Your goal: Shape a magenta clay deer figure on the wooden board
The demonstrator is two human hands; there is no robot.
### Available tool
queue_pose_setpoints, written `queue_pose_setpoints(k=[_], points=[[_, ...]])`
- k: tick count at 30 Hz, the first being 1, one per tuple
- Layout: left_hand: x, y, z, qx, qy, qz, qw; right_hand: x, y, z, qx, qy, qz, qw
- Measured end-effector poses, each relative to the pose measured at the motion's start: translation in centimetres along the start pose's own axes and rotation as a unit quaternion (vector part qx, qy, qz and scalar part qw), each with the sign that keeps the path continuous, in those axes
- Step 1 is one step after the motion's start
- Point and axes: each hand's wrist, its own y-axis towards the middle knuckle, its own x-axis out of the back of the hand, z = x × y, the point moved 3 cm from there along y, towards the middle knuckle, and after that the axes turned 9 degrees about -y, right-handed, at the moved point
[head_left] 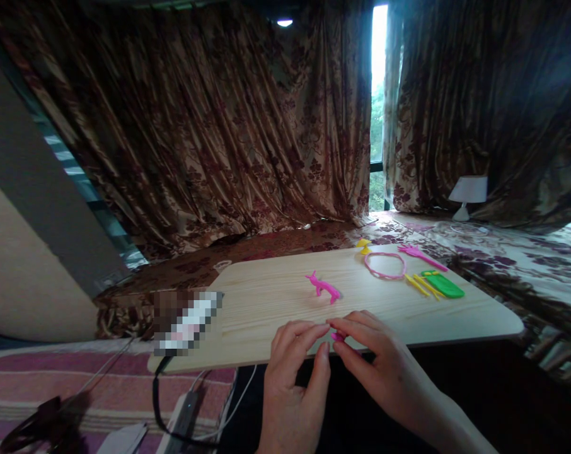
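Between the thumb and fingertips of my right hand (379,360) is a small piece of bright pink modelling clay (337,337), mostly covered by the fingers. Close on its left is my left hand (295,372), its thumb and fingers apart and its index fingertip near the right fingertips. Both hands are over the near edge of the light wooden table (261,296). Just beyond them a pink four-legged animal figure (324,290) stands on the tabletop, with thin ears or horns at its left end.
Toward the right of the table lie a pink twisted ring (384,255), a yellow piece (363,246), a pink hand-shaped stick (425,256), thin yellow strips (420,286) and a green slab (446,285). A blurred-out device (188,325) with a black cable sits at the left edge.
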Motion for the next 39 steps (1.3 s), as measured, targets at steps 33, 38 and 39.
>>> queue_pose_setpoints(k=[33, 38, 39], points=[[-0.08, -0.70, 0.65, 0.022, -0.023, 0.004, 0.999, 0.00, -0.60, -0.13, 0.005, 0.018, -0.012, 1.000], [-0.06, -0.65, 0.61, 0.017, -0.031, 0.015, 0.999, 0.21, -0.72, -0.25, 0.013, 0.010, -0.013, 1.000], [-0.05, -0.63, 0.66, 0.022, -0.034, 0.012, 0.999, 0.27, -0.73, -0.28, 0.017, 0.007, -0.019, 1.000]])
